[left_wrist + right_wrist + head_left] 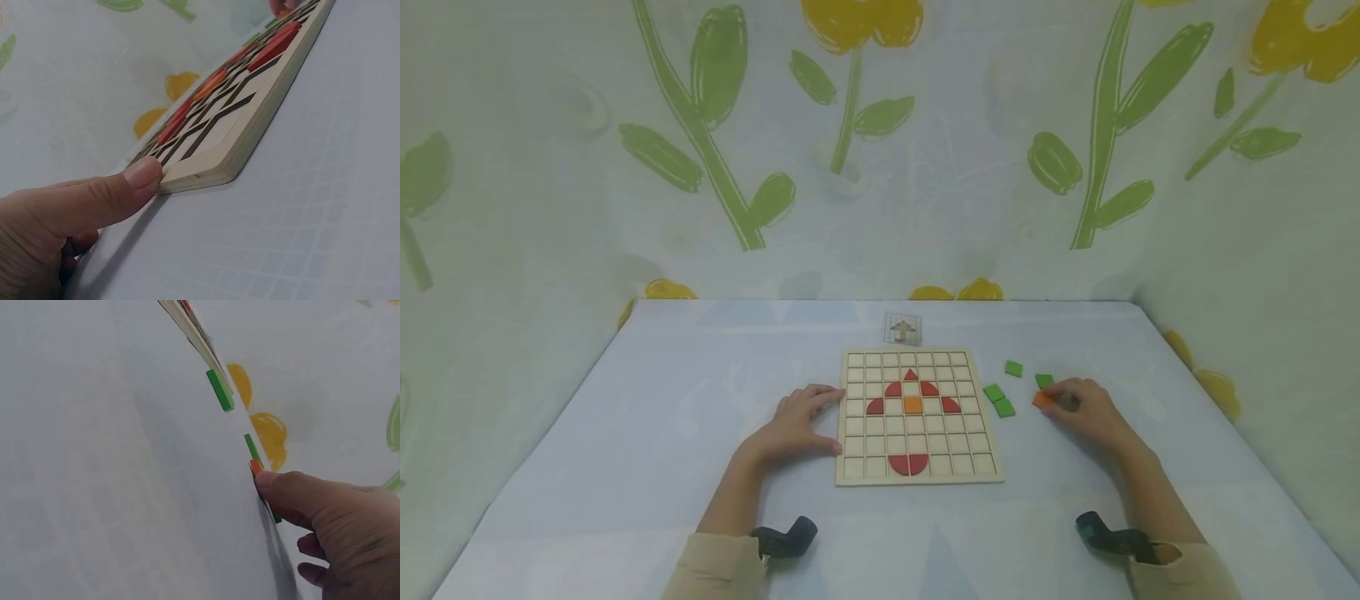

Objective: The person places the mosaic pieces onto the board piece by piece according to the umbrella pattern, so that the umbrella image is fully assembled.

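A wooden grid board [917, 482] lies flat with red and orange pieces set in its cells. Its left edge is touched by my left hand [796, 425], with thumb and fingers spread apart; in the left wrist view the thumb [106, 197] meets the board near a corner. To the right of the board, my right hand [1092, 414] pinches an orange square tile [1042, 400] between thumb and fingers. A green square tile [1044, 380] lies just behind it. On the board, an orange square [913, 405] sits among red quarter-round pieces [892, 389], below a red triangle [910, 375].
More green tiles [1004, 407] lie between the board and my right hand, with another green tile [1013, 367] farther back. A small pattern card [902, 328] lies behind the board. Flower-printed cloth [955, 167] rises beyond the table's back edge.
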`<act>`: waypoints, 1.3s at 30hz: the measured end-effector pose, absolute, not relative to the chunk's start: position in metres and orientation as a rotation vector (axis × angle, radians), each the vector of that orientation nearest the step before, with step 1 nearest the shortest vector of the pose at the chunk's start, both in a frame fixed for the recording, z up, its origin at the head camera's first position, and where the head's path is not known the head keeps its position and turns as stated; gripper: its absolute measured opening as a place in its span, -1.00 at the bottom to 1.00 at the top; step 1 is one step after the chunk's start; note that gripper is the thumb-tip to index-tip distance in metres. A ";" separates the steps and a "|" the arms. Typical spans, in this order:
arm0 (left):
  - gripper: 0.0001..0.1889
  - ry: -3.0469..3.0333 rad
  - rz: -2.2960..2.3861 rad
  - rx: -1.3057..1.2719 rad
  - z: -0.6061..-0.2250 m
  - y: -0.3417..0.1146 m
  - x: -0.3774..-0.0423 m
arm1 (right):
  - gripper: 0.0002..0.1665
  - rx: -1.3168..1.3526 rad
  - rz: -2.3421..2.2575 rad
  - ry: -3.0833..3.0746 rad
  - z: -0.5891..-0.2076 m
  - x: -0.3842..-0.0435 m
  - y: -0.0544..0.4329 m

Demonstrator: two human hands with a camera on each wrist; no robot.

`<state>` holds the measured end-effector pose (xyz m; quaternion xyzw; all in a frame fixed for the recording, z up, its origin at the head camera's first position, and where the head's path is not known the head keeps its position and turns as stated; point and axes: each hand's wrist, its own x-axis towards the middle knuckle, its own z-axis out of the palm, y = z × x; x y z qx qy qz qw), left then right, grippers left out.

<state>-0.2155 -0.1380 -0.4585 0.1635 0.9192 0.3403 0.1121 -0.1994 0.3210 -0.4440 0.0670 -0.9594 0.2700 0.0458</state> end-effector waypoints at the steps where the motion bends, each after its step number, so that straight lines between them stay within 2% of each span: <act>1: -0.10 2.697 1.003 0.480 -0.458 -0.138 -0.216 | -0.67 0.232 0.814 -2.915 -0.443 -0.200 0.319; 25: -0.10 2.706 0.993 0.481 -0.459 -0.137 -0.216 | -0.77 0.542 0.869 -2.748 -0.436 -0.205 0.262; 31: -0.10 2.704 1.002 0.481 -0.459 -0.138 -0.215 | -0.76 0.691 0.870 -2.698 -0.437 -0.209 0.248; 39: -0.10 2.702 0.994 0.490 -0.458 -0.138 -0.215 | -0.73 0.754 0.890 -2.680 -0.440 -0.209 0.235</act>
